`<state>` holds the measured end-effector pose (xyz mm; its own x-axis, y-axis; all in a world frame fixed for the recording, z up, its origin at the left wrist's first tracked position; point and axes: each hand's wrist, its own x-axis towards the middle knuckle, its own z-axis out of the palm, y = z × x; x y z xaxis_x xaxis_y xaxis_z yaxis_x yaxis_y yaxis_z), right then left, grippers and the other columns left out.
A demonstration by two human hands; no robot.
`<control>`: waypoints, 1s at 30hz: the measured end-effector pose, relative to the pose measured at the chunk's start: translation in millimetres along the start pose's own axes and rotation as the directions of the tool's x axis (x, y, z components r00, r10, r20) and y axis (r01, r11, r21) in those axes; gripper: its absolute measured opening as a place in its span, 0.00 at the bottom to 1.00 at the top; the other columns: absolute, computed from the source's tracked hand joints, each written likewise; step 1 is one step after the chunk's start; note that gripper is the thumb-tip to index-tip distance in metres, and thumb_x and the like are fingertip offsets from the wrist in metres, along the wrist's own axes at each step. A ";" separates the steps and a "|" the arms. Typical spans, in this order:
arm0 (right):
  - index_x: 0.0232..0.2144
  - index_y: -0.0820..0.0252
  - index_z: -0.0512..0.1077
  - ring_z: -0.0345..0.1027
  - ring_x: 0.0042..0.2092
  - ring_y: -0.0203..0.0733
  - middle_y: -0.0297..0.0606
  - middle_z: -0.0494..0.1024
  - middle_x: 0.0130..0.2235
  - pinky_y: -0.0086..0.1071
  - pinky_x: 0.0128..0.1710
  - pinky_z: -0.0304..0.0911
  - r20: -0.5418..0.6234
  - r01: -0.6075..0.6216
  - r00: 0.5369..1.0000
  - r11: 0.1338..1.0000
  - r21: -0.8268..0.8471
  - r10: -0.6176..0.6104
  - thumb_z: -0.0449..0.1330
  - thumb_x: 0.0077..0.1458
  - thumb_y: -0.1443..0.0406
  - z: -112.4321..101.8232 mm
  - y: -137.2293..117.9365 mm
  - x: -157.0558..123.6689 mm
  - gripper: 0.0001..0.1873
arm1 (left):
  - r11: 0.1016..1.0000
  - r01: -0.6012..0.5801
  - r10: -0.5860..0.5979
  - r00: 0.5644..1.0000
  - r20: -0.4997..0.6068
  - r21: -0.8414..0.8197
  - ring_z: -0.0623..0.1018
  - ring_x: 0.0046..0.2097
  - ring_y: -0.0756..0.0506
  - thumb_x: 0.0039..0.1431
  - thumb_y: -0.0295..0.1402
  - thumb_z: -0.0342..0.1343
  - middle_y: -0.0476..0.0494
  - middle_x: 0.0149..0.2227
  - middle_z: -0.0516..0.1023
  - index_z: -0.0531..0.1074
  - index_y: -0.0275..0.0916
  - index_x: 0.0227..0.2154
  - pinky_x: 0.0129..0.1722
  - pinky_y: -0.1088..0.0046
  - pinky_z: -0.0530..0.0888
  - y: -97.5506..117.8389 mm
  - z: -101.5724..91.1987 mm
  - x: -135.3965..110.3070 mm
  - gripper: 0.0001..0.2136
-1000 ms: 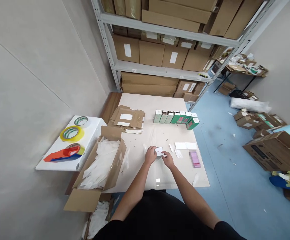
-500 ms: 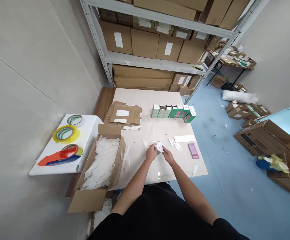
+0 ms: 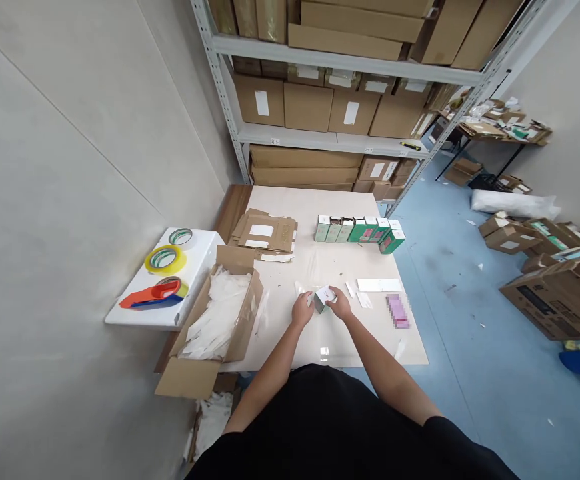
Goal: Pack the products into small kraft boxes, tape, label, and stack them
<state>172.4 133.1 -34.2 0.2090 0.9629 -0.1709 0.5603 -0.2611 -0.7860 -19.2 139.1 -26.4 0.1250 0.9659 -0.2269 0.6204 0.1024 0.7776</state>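
Both my hands meet over the near middle of a pale table (image 3: 295, 207), on a small white box (image 3: 324, 296). My left hand (image 3: 301, 310) grips its left side with curled fingers. My right hand (image 3: 341, 304) closes on its right side. A row of several green and white boxes (image 3: 361, 231) stands farther back on the table. A white strip (image 3: 379, 285) and a blurred pink object (image 3: 398, 312) lie to the right of my hands.
An open cardboard box of clear plastic bags (image 3: 217, 319) sits at the table's left. Flattened cardboard (image 3: 265, 235) lies behind it. A white side shelf (image 3: 167, 277) carries tape rolls and a red tape dispenser (image 3: 151, 298). Metal shelving (image 3: 330, 87) holds cartons; more boxes litter the blue floor.
The small white box has turned in my hands, from lying flat to tilted with a grey side showing. My head view has shifted slightly; both hands stay at the same spot.
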 end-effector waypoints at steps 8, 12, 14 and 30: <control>0.46 0.53 0.71 0.78 0.44 0.43 0.36 0.83 0.43 0.33 0.45 0.68 -0.009 -0.262 0.965 0.962 -0.078 0.262 0.64 0.56 0.61 -5.4 17.0 -14.4 0.15 | 0.995 0.051 -0.040 0.992 0.121 -0.089 0.78 0.57 0.45 0.64 0.24 0.51 0.41 0.59 0.78 0.66 0.42 0.66 0.58 0.70 0.71 22.1 18.8 9.8 0.27; 0.51 0.52 0.74 0.78 0.50 0.42 0.36 0.83 0.50 0.33 0.52 0.69 0.008 -0.172 0.985 0.983 -0.069 0.173 0.55 0.57 0.70 -10.4 21.9 -1.6 0.20 | 0.998 0.023 -0.014 0.990 0.138 -0.066 0.81 0.50 0.44 0.64 0.26 0.53 0.44 0.46 0.84 0.62 0.42 0.69 0.55 0.68 0.73 17.6 31.4 -9.0 0.30; 0.51 0.52 0.76 0.77 0.53 0.42 0.36 0.82 0.52 0.33 0.54 0.69 0.039 -0.124 0.991 0.991 -0.059 0.126 0.54 0.57 0.72 -10.9 24.9 2.9 0.22 | 0.998 0.031 -0.023 0.991 0.135 -0.059 0.81 0.49 0.43 0.64 0.27 0.55 0.44 0.49 0.83 0.60 0.43 0.70 0.53 0.68 0.74 16.7 34.2 -16.2 0.31; 0.55 0.51 0.75 0.73 0.60 0.46 0.36 0.80 0.57 0.42 0.57 0.70 0.291 -0.175 0.953 0.934 0.312 0.081 0.56 0.52 0.71 -30.2 37.2 -10.4 0.29 | 0.914 -0.199 0.092 0.950 0.298 0.352 0.70 0.66 0.37 0.55 0.26 0.64 0.43 0.70 0.65 0.67 0.46 0.65 0.62 0.63 0.68 49.5 25.9 12.4 0.33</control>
<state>215.2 111.3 -43.7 0.0116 0.9166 -0.3996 0.2369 -0.3907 -0.8895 33.1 150.0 -5.9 0.4062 0.8565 -0.3185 0.8153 -0.1823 0.5496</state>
